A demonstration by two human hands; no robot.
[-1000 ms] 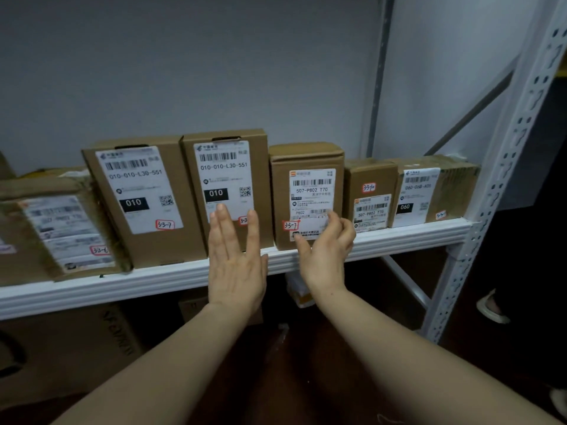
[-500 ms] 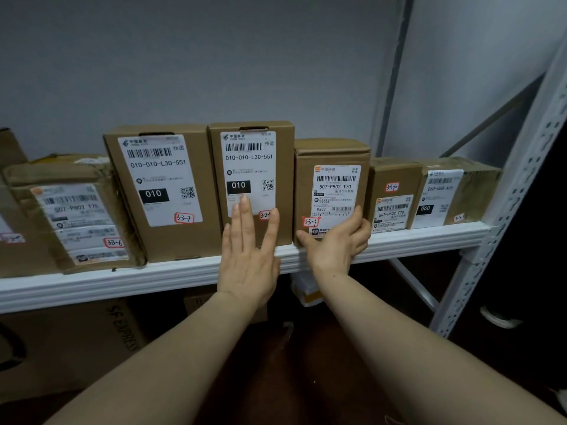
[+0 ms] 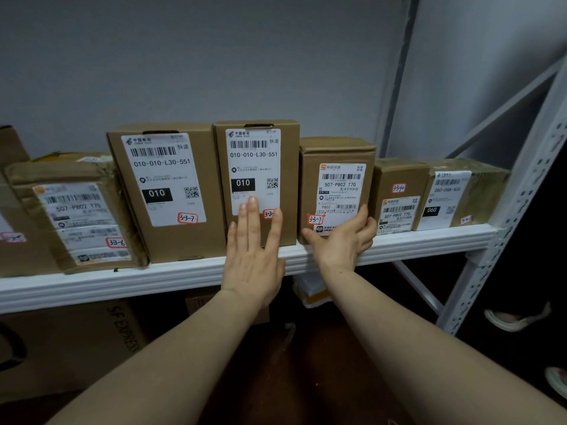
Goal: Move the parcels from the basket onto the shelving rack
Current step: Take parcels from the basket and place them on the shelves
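Observation:
Several brown cardboard parcels with white labels stand in a row on the white shelf [image 3: 399, 243] of the rack. My left hand [image 3: 253, 250] lies flat, fingers straight, against the front of the tall "010" parcel [image 3: 260, 167] in the middle. My right hand [image 3: 340, 237] grips the lower front of the medium "507-P802" parcel [image 3: 337, 154] beside it, thumb on its left bottom corner and fingers round its right edge. A second tall "010" parcel [image 3: 165, 185] stands to the left. The basket is out of view.
A taped parcel [image 3: 73, 216] leans at the left end. Two small parcels [image 3: 399, 185] [image 3: 463, 191] fill the right end, up to the rack's perforated upright [image 3: 521, 204]. Below the shelf sits an SF Express carton [image 3: 76, 342]. Someone's shoes [image 3: 515, 320] show at the right.
My right hand has slid up the medium parcel's front and its fingers have wrapped round the right edge. The left hand stays flat on the tall parcel. The view has shifted slightly.

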